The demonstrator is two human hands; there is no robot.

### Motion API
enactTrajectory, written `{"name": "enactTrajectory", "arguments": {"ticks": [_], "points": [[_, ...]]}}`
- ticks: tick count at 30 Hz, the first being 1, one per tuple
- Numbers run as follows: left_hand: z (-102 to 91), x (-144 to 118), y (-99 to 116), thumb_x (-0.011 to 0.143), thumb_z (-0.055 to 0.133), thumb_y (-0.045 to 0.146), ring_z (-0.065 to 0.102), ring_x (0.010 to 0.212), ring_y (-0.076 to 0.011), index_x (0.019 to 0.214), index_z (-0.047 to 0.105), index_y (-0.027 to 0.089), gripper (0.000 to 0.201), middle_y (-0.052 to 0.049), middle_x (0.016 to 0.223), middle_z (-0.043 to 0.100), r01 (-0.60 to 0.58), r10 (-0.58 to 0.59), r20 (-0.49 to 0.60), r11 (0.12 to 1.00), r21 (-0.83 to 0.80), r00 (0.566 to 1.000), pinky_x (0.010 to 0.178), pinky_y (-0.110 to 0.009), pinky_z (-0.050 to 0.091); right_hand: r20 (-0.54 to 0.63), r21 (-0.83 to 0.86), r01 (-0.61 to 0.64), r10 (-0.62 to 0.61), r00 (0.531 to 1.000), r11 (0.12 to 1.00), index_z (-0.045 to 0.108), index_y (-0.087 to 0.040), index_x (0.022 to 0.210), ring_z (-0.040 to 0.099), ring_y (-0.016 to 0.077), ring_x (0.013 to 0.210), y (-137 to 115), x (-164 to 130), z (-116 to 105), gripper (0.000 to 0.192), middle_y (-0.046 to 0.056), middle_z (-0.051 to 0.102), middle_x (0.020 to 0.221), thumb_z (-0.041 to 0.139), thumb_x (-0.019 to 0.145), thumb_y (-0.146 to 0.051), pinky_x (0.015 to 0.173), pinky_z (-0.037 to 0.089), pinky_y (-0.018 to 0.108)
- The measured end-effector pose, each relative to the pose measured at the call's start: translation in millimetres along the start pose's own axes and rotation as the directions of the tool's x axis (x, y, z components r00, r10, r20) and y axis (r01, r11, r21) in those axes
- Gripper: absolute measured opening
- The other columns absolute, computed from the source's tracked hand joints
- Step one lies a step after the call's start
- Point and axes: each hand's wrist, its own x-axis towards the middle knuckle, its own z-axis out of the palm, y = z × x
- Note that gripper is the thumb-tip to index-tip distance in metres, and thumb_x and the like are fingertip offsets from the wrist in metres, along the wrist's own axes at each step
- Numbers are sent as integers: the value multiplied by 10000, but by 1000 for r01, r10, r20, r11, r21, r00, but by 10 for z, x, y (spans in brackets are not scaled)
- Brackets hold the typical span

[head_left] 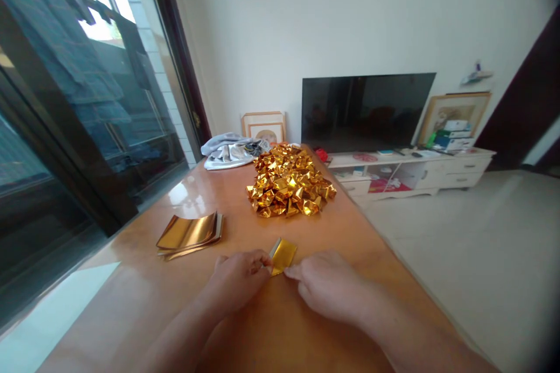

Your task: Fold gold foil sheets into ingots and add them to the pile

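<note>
A small folded sheet of gold foil paper [284,255] is at the middle of the wooden table, its pale backing showing along the left edge. My left hand [242,273] pinches its lower left side between thumb and fingers. On the lower right corner, my right hand [328,282] grips with the index fingertip against the foil and the other fingers curled in. Beyond both hands spreads a large heap of folded gold foil pieces [291,183]. A stack of flat gold foil sheets [188,233] lies to the left.
The glossy wooden table [175,309] has its right edge beside the tiled floor. Folded grey cloth [234,150] rests at its far left end. A pale sheet [65,303] covers the near left part. Past the table stand a television [367,111] and a low white cabinet [437,175].
</note>
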Motion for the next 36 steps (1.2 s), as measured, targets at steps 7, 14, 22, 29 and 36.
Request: {"name": "enactTrajectory", "arguments": {"ticks": [7, 14, 22, 29, 36], "points": [[23, 56, -30, 831, 580, 447, 563, 686, -156, 989, 678, 277, 252, 57, 667, 587, 46, -46, 30, 999, -9, 999, 700, -252, 353, 28, 4, -12, 12, 1000, 1000, 766, -311, 1027, 701, 256, 785, 6, 10, -11, 337, 64, 768, 870, 507, 840, -205, 665, 435, 327], [16, 99, -153, 763, 599, 360, 458, 603, -131, 990, 702, 218, 287, 59, 610, 497, 40, -28, 75, 985, -167, 997, 627, -230, 304, 126, 27, -1, -3, 992, 1000, 749, -347, 1094, 715, 275, 849, 52, 35, -96, 370, 55, 770, 947, 476, 860, -260, 678, 461, 335], [-5, 77, -221, 743, 585, 353, 427, 580, -136, 1008, 720, 210, 330, 51, 592, 488, 16, 4, 85, 972, -233, 996, 575, -234, 270, 131, 46, 7, -13, 991, 999, 751, -348, 1076, 714, 261, 876, 105, 56, -70, 358, 41, 772, 963, 475, 863, -267, 694, 466, 328], [44, 124, -207, 804, 553, 447, 494, 630, -154, 904, 712, 201, 309, 31, 640, 567, -24, 34, 45, 978, -205, 998, 590, -243, 285, 81, 107, 3, -11, 997, 994, 748, -312, 1039, 705, 257, 859, 109, 119, -57, 345, 48, 768, 957, 466, 852, -248, 685, 458, 329], [101, 179, -237, 794, 593, 396, 535, 675, -156, 887, 624, 200, 219, 35, 684, 579, 4, -5, -85, 1000, -20, 996, 601, -240, 259, 20, 118, -15, 12, 1000, 993, 716, -289, 1020, 684, 229, 802, 106, 147, 20, 304, 47, 754, 917, 441, 892, -307, 662, 429, 313]]}}
